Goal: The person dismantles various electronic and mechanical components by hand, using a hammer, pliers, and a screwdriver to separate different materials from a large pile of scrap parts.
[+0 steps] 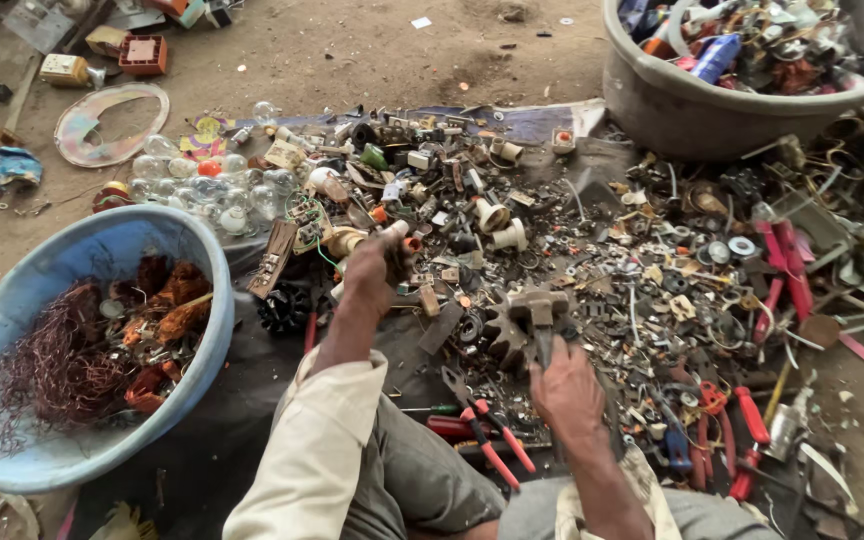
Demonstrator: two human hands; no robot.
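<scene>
The right hand (pixel 567 388) is closing around the handle of a hammer (pixel 539 315), fingers wrapped tight, knuckles up; the steel head is sitting low over a rusty toothed gear (pixel 500 335) at the near edge of the scrap pile (pixel 592 250). The forearm is angling up from the person's knee, wrist bent slightly inward.

The left hand (pixel 372 272) is reaching further out — arm nearly straight, pale sleeve pushed back at the elbow — and is gripping a small pale cylindrical part with an orange tip (pixel 404 236), its fingers curling over it so that only the end is showing. It is hovering at the left fringe of the pile, just beside a brown circuit board (pixel 274 257).

Just below the hammer, red-handled pliers (pixel 487 430) are lying on dark cloth between the knees, with more red-handled tools (pixel 732 440) lying to the right. To the left, a blue plastic basin (pixel 202 330) is holding tangled copper wire (pixel 52 365). Beyond the left hand, clear glass bulbs (pixel 202 185) are clustering on the dirt — and a grey tub (pixel 672 110) of mixed scrap is standing at the far right.
</scene>
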